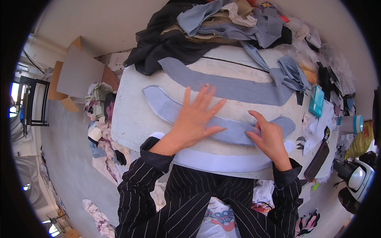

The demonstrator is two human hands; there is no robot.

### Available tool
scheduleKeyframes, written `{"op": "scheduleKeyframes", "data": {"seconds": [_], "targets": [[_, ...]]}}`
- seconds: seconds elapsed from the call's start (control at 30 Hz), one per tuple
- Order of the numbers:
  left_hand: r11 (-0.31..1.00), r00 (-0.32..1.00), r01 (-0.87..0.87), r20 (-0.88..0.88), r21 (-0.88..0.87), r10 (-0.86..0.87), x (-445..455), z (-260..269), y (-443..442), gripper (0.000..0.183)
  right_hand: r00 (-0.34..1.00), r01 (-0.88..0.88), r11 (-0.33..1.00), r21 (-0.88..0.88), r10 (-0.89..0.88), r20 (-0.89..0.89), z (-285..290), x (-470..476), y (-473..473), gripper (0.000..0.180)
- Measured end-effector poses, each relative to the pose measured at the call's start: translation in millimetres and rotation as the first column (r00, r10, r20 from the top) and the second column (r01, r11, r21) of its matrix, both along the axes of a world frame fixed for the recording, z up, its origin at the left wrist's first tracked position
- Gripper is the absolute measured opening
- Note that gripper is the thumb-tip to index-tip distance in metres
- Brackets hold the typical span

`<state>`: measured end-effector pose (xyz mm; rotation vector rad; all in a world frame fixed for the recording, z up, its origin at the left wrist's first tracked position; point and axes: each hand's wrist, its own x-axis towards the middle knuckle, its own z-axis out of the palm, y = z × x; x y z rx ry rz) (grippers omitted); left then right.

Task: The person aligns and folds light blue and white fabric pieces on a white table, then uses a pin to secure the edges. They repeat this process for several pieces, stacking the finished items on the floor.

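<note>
A curved blue-grey fabric band (pixel 235 131) lies across the white table. My left hand (pixel 196 119) is spread over its middle, palm down, slightly blurred, with nothing held. At the band's right part is my right hand (pixel 266 134), thumb and index finger apart at the cloth; whether it pinches any of it is unclear. Beyond lies a wider grey-blue curved fabric piece (pixel 238 89), close to my left fingertips. Nearest my body, a white curved strip (pixel 220 160) runs along the table's front edge, partly under my wrists.
Fabric scraps and dark cloth (pixel 169 44) are heaped at the back. On the right are a teal box (pixel 316 101), a lidded container (pixel 349 124) and a dark phone-like object (pixel 317 162). Cloth piles (pixel 102 134) and an open cardboard box (pixel 79 71) stand left of the table.
</note>
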<state>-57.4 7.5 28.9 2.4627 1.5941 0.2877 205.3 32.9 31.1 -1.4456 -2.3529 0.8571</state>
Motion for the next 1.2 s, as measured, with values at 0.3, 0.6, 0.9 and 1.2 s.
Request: {"op": "scheduleKeyframes", "data": {"seconds": [0.3, 0.6, 0.9, 1.2], "targets": [[0.990, 0.990, 0.138, -0.010, -0.026, -0.138, 33, -28, 4, 0.073, 0.996, 0.085, 0.993, -0.077, -0.084, 0.018, 15, 35, 8, 0.060], [0.988, 0.989, 0.151, 0.001, -0.026, -0.151, 45, -9, 8, 0.077, 0.988, 0.147, 0.989, 0.012, -0.146, -0.038, 2, 56, 8, 0.063], [0.973, 0.972, 0.232, 0.041, -0.012, -0.231, 78, -28, 9, 0.075, 0.980, 0.196, 0.976, 0.093, -0.191, -0.060, 2, 85, 9, 0.061], [0.972, 0.972, 0.233, 0.010, -0.025, -0.233, 79, -23, 10, 0.073, 0.831, 0.493, 0.866, -0.083, -0.497, -0.250, -18, 101, -4, 0.055]]}}
